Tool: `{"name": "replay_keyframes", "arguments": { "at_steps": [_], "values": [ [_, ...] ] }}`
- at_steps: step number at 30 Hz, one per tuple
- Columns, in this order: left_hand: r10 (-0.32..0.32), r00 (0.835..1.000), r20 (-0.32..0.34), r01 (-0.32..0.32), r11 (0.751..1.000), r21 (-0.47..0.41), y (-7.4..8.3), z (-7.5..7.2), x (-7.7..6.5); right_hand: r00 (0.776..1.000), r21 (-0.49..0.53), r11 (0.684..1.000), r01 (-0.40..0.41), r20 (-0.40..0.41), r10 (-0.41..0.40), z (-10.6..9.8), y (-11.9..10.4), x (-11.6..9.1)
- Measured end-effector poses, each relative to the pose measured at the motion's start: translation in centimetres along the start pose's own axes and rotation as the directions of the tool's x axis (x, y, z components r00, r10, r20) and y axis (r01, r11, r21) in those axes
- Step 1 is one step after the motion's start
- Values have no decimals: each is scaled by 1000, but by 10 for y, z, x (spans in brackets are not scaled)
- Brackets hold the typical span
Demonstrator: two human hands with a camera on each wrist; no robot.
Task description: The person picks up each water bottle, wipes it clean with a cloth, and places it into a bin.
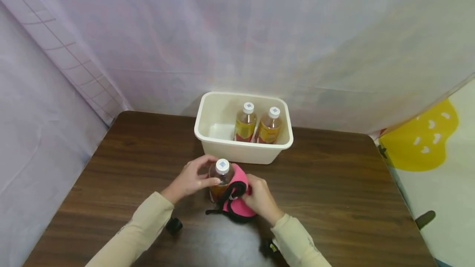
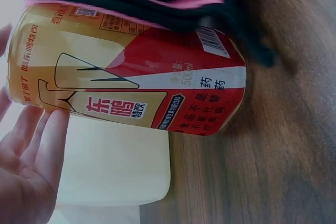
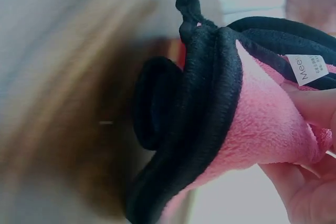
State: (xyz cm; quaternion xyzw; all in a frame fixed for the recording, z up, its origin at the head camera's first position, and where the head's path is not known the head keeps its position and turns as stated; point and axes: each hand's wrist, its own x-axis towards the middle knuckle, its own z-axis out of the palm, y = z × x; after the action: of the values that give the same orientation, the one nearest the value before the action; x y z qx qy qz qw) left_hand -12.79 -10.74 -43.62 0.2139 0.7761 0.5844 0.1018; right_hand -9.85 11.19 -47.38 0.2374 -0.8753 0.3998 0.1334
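My left hand (image 1: 191, 179) grips a drink bottle (image 1: 222, 166) near its top, thumb on one side and fingers on the other. It stands on the table, upright, with a white cap; the left wrist view shows its yellow and red label (image 2: 126, 77). My right hand (image 1: 261, 199) pinches a pink cloth (image 1: 240, 207) with black edging against the bottle's right side. A small white tag (image 3: 307, 69) shows on the cloth in the right wrist view. Part of the bottle's body is hidden behind the cloth.
Behind my hands a white plastic bin (image 1: 237, 151) stands on the brown wooden table (image 1: 334, 184). Two similar bottles, one yellow-labelled bottle (image 1: 245, 125) and another bottle (image 1: 269, 129), stand upright in its right half. A pale curtain (image 1: 259, 32) hangs behind.
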Motion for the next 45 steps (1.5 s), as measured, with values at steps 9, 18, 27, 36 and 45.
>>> {"name": "replay_keyframes", "arguments": {
  "at_steps": [9, 18, 27, 36, 45],
  "values": [
    [9, 1000, 10, -9, 1000, -10, 1, -1, 0, 989, 2, 990, 144, -41, -144, -24, -25, 21],
    [-3, 1000, 19, 3, 999, -32, 2, 0, 1, 990, -4, 990, 140, 0, -140, -36, -28, 20],
    [20, 1000, 12, -20, 1000, 6, 0, 0, 2, 991, -143, 981, 129, -8, -131, -83, -9, -7],
    [10, 1000, 15, -10, 1000, 8, 4, -2, 1, 996, -361, 931, 63, 79, -37, -137, 16, -31],
    [-6, 1000, 25, 6, 1000, 7, 3, -2, 1, 961, -458, 887, -64, 211, 179, -160, 43, -47]
  ]
}}
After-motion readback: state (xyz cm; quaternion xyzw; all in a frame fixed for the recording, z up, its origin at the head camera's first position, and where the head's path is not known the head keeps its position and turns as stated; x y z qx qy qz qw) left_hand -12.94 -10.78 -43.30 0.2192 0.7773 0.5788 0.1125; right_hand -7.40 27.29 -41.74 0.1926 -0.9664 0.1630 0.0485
